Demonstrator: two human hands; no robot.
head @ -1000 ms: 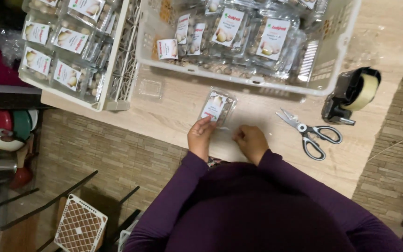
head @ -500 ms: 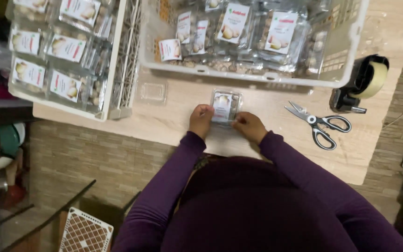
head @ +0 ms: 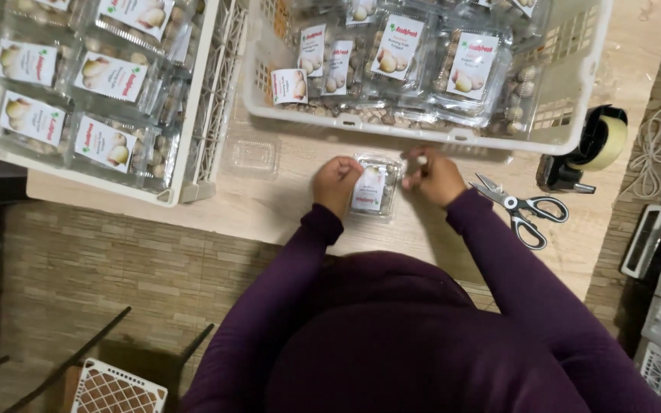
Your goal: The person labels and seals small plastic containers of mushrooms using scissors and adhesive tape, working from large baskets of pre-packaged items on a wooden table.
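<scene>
A small clear plastic clamshell pack (head: 371, 188) lies on the light wooden table (head: 284, 206), and everything else sits around it. Just beyond the pack stands a large white crate (head: 453, 136) filled with packs of the same kind, its near wall close to the pack's far edge. To the left of the pack, a little apart, lies an empty clear tray (head: 252, 155), and further left a second white crate (head: 185, 153) holds more labelled packs. To the right of the pack, past the right hand, a pair of scissors (head: 520, 208) with black-and-white handles lies open on the table; beyond them sits a black tape dispenser (head: 583, 153) with a roll of pale tape. Nothing covers the pack but the hands at its sides.

Both arms, in dark purple sleeves, reach forward from the body. The left hand (head: 336, 183) is curled in a loose fist, its fingers pressing the pack's left edge. The right hand (head: 434, 177) is bunched at the pack's upper right corner, fingertips pinched narrow there; whether they grip the corner or something small, I cannot tell.

The pack is transparent, rectangular, lying flat, slightly tilted, with a white label showing pale round produce on its lid.
</scene>
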